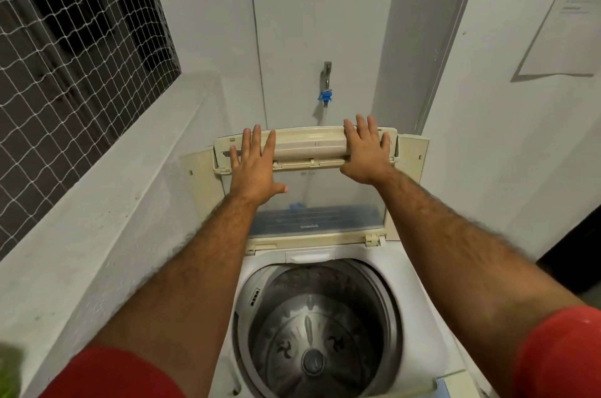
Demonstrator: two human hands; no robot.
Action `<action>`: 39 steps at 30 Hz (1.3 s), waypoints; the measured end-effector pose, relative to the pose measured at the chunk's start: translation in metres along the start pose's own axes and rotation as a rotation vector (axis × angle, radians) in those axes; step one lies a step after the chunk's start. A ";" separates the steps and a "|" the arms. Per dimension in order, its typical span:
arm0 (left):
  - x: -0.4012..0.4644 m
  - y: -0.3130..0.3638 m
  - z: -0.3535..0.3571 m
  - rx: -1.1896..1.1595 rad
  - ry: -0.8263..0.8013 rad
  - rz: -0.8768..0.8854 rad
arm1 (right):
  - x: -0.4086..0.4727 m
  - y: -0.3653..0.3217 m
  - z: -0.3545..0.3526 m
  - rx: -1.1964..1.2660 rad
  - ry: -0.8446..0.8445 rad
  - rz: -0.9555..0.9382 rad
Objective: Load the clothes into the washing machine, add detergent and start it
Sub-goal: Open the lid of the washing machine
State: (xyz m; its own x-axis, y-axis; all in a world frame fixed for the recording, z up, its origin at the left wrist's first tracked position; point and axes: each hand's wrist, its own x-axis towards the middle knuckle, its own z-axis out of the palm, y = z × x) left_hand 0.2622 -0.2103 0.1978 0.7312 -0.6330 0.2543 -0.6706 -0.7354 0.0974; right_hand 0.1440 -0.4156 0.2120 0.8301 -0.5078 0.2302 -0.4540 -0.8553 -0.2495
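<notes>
A white top-loading washing machine (419, 287) stands below me with its steel drum (318, 332) showing, no clothes in it. Its yellowed folding lid (309, 144) is raised upright against the back wall. My left hand (253, 166) lies flat with spread fingers against the lid's left side. My right hand (366, 150) presses flat on the lid's upper right, fingers reaching over the top edge. No clothes or detergent are in view.
A tap with a blue hose fitting (326, 95) sticks out of the wall behind the lid. A concrete ledge (97, 202) under a netted window (65, 40) runs along the left. A paper notice (569, 7) hangs on the right wall. Something green (9, 371) shows at the bottom left.
</notes>
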 end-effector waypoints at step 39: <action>-0.104 -0.014 0.002 -0.073 -0.170 0.101 | -0.132 -0.019 0.006 0.030 -0.080 0.106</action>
State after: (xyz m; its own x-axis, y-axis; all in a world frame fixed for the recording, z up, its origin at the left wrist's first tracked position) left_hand 0.1956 -0.1343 0.1677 0.6662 -0.7389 0.1010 -0.7444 -0.6505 0.1508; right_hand 0.0450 -0.3316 0.1812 0.8020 -0.5840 0.1254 -0.5315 -0.7935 -0.2963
